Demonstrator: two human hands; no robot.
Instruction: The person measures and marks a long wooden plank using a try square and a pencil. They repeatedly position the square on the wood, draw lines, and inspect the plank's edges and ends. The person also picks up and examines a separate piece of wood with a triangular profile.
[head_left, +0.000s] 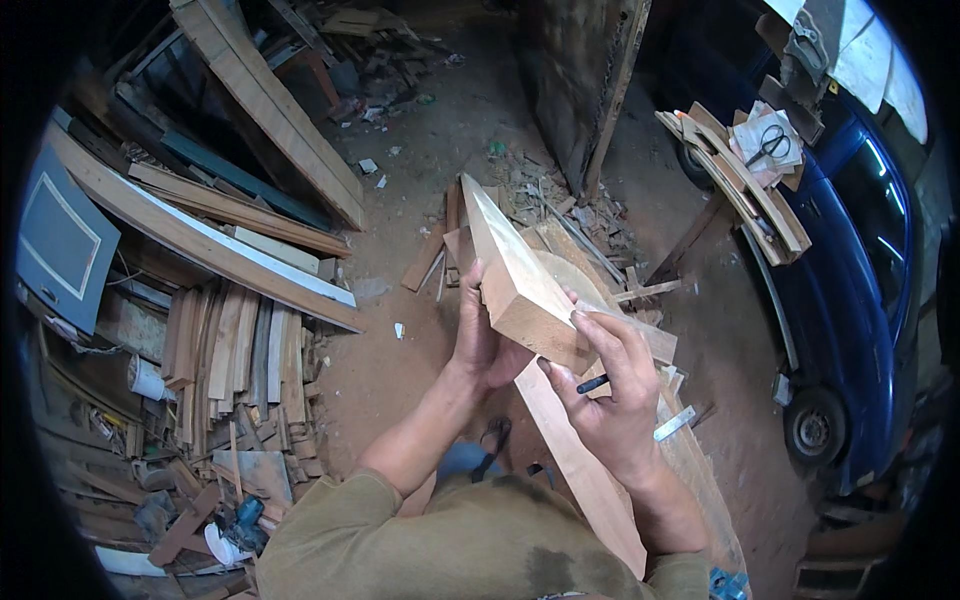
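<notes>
A thick, pale wooden beam is held up before me, its sawn end facing me and its far end pointing away. My left hand grips it from below and the left side, with the thumb along the side face. My right hand touches the right edge of the sawn end with fingers and thumb, and a dark pen or marker is tucked in the same hand. Below lies another long, pale board, running toward me across a wooden workbench. A metal square's blade lies near my right wrist.
Stacked planks and long boards fill the left side. Offcuts litter the floor ahead. At the right, scissors lie on a stand of wood strips beside a blue car. An upright panel stands ahead.
</notes>
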